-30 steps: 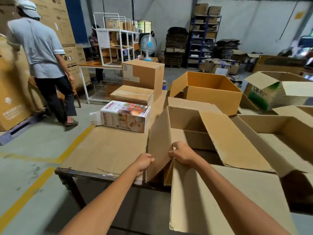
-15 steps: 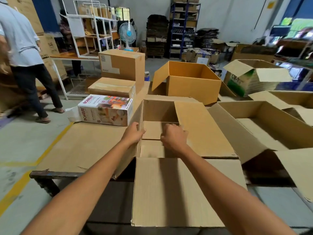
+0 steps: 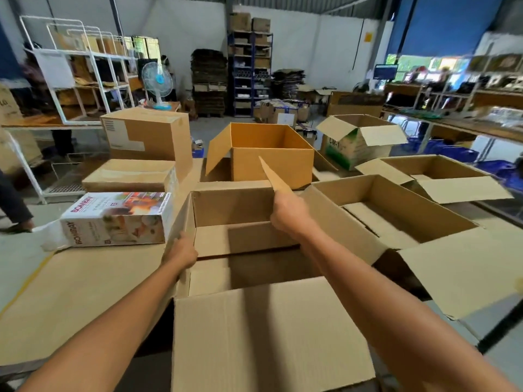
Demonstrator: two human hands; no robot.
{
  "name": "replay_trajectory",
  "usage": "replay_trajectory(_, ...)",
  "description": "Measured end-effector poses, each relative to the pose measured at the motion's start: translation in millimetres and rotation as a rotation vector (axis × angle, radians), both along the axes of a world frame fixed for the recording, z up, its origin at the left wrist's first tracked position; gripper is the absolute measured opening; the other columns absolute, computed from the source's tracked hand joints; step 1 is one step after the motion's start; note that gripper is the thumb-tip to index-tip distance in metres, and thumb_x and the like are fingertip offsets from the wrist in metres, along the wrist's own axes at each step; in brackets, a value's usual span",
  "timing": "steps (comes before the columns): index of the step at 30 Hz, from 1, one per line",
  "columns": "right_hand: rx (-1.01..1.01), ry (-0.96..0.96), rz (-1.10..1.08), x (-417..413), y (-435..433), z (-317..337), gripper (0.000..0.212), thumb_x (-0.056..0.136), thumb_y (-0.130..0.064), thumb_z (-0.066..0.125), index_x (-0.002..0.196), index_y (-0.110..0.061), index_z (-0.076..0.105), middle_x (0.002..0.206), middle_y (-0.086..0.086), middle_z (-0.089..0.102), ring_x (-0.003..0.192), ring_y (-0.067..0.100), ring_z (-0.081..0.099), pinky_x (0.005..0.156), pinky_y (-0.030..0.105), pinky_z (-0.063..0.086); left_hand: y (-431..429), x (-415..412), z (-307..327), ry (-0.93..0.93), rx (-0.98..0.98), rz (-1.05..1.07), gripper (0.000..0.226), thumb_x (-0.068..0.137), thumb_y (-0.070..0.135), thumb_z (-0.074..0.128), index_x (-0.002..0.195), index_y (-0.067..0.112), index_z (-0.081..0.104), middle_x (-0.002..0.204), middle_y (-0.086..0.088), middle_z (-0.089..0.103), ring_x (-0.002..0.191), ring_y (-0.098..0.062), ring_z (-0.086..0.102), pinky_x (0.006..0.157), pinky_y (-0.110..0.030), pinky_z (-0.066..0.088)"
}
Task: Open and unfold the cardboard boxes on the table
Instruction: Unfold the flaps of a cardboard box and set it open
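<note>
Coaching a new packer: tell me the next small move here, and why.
Probably fold the right flap outward and down: the right hand holds it upright, the left hand grips the box, and the near flap already lies open.

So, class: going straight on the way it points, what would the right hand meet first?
The right hand, gripping a raised flap, would probably meet the front wall of the open orange box; depth is unclear.

The open box (image 3: 232,207): plain corrugated cardboard, matt, with fine ribbing visible on the near flap. Far box (image 3: 271,168): smoother-faced cardboard, matt. Table (image 3: 85,284) top: matt cardboard sheet. Printed carton (image 3: 119,222): smooth, slightly glossy card. Rack (image 3: 85,54): white-painted metal tubing.
</note>
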State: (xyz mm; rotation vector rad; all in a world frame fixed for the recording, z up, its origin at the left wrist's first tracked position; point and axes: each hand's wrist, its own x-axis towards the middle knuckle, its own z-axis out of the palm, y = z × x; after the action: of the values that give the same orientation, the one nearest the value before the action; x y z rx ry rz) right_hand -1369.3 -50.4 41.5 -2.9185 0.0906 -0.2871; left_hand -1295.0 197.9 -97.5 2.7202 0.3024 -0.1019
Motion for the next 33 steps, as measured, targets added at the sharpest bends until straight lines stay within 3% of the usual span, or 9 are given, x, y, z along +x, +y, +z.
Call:
replay_trajectory(6,-0.301,-0.133,-0.187,6,-102,66,0.021,0.101,-0.008,0.045,0.112,-0.009,0.063,0.092,0.007,0.058,0.081,0.024,0.057,0.065,0.037,0.046,-16,-4,2,-0.184,0.462,-0.148,0.059,0.09,0.011,0.049,0.146,0.013,0.03,0.147,-0.015,0.039,0.137,-0.036,0.031,0.11,-0.054,0.031)
replay_trajectory(10,-0.322,-0.047,-0.275,11,-148,52,0.014,0.098,-0.012,0.053,0.105,-0.009,0.065,0.079,0.002,0.054,0.075,0.021,0.056,0.069,0.035,0.054,-83,1,14,-0.252,0.023,-0.308,0.053,0.091,0.016,0.053,0.143,0.014,0.041,0.138,-0.011,0.049,0.125,-0.029,0.048,0.098,-0.04,0.045)
replay_trajectory(14,-0.072,0.006,-0.398,13,-187,3,0.014,0.093,-0.029,0.065,0.101,-0.017,0.066,0.087,0.001,0.06,0.081,0.021,0.062,0.079,0.043,0.059,-170,0,30,-0.018,-0.675,-0.276,0.021,0.092,0.018,0.06,0.113,0.015,0.059,0.105,-0.009,0.061,0.089,-0.025,0.059,0.08,-0.035,0.051)
replay_trajectory(16,0.019,0.013,-0.45,13,-205,-23,0.022,0.094,-0.033,0.063,0.106,-0.015,0.062,0.096,0.003,0.057,0.09,0.024,0.059,0.086,0.045,0.055,-210,0,32,0.141,-0.904,-0.212,0.009,0.096,0.021,0.058,0.103,0.016,0.059,0.101,-0.011,0.057,0.09,-0.025,0.056,0.082,-0.038,0.05)
replay_trajectory(18,0.073,0.007,-0.489,13,-220,-45,0.026,0.092,-0.033,0.058,0.11,-0.014,0.058,0.106,0.008,0.056,0.096,0.028,0.059,0.085,0.044,0.054,-243,1,31,0.34,-1.055,-0.144,0.036,0.099,0.032,0.056,0.13,0.012,0.052,0.122,-0.016,0.057,0.11,-0.031,0.056,0.092,-0.043,0.048)
replay_trajectory(23,0.166,0.024,-0.511,21,-234,-87,0.048,0.09,-0.052,0.051,0.117,-0.013,0.054,0.118,0.013,0.057,0.104,0.034,0.06,0.085,0.042,0.051,-295,10,24,0.532,-1.23,-0.01,0.076,0.094,0.05,0.058,0.155,0.021,0.024,0.161,-0.014,0.023,0.148,-0.042,0.018,0.112,-0.06,0.025)
replay_trajectory(26,0.165,0.016,-0.523,25,-233,-101,0.061,0.088,-0.064,0.05,0.122,-0.014,0.053,0.121,0.014,0.056,0.107,0.034,0.06,0.086,0.043,0.052,-304,16,23,0.422,-1.1,-0.011,0.057,0.092,0.035,0.063,0.139,0.009,0.046,0.136,-0.011,0.054,0.125,-0.035,0.049,0.102,-0.053,0.042)
replay_trajectory(29,0.252,0.069,-0.507,31,-227,-118,0.072,0.083,-0.075,0.045,0.117,-0.013,0.057,0.118,0.013,0.059,0.104,0.033,0.061,0.087,0.045,0.053,-296,20,27,0.296,-0.974,-0.032,0.041,0.076,0.02,0.063,0.111,0.001,0.056,0.099,-0.012,0.062,0.088,-0.028,0.061,0.066,-0.037,0.051)
replay_trajectory(33,0.4,0.16,-0.398,37,-211,-141,0.073,0.086,-0.078,0.035,0.099,-0.012,0.066,0.104,0.01,0.069,0.098,0.028,0.064,0.077,0.036,0.053,-279,24,37,0.141,-0.948,-0.05,0.032,0.071,0.014,0.061,0.103,0.01,0.055,0.096,-0.013,0.068,0.088,-0.031,0.068,0.065,-0.039,0.058)
